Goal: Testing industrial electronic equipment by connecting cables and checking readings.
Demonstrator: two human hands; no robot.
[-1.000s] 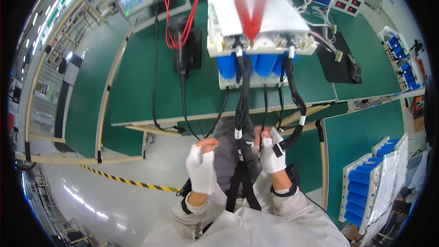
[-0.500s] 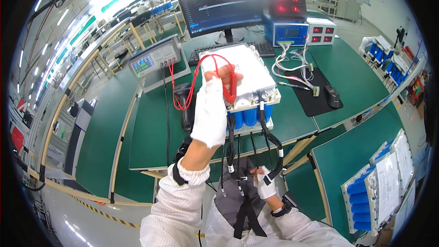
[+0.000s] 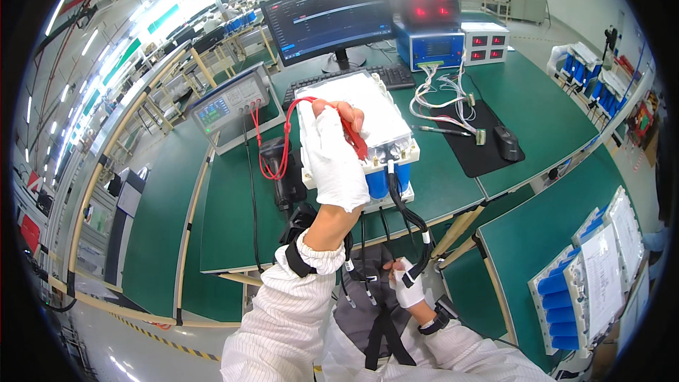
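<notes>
A battery pack [image 3: 385, 117] with a white top and blue cells stands on the green bench. My left hand [image 3: 338, 159], in a white fingertip-less glove, reaches over its near edge, closed on a red test clip [image 3: 359, 145]. The clip points down beside the pack's front terminals; whether it touches one I cannot tell. Its red lead [image 3: 286, 134] loops back to a bench meter [image 3: 230, 106]. Black cables [image 3: 404, 205] hang from the pack's front. Low by my lap, my right hand [image 3: 408, 286] has curled fingers next to a cable end; what they hold is hidden.
A monitor [image 3: 329, 18] and keyboard [image 3: 385, 78] stand behind the pack. Back right are a blue instrument [image 3: 431, 48], white wiring [image 3: 438, 102] and a mouse [image 3: 506, 143] on a black mat. A handheld scanner [image 3: 279, 170] lies left. More packs [image 3: 566, 304] rest at lower right.
My left hand and the red clip have shifted rightward along the pack's front edge, toward the terminal with the black cable. The view has turned slightly; my right hand stays low.
</notes>
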